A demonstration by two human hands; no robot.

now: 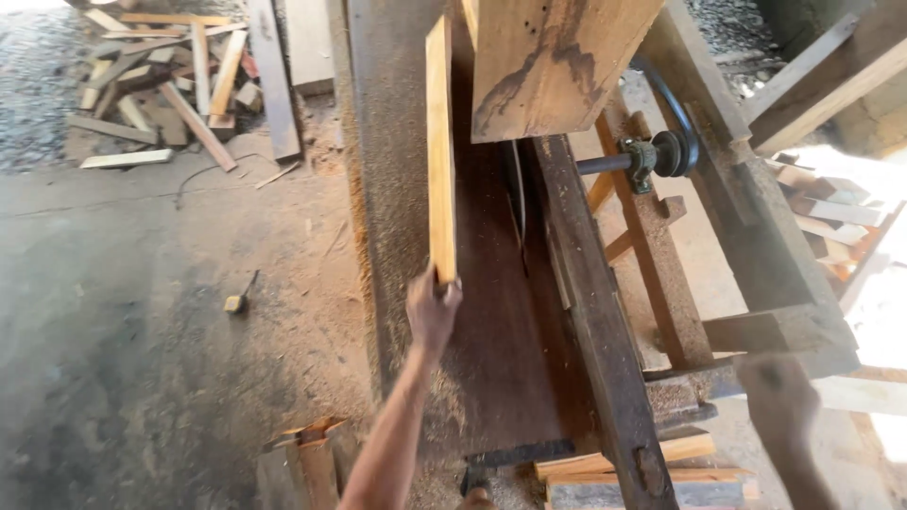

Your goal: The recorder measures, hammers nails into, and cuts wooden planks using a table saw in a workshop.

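My left hand grips the near end of a thin yellow wooden strip. The strip stands on edge and runs away from me over the dark saw table. Just right of the strip, a thick pale wooden block with dark stains rests on the table at the far end. My right hand hovers blurred at the lower right above the wooden machine frame, holding nothing that I can see.
A saw blade slot runs along the table. A metal shaft with a belt pulley sits to the right. Offcut piles lie at far left and right. A small mallet lies on the dusty floor.
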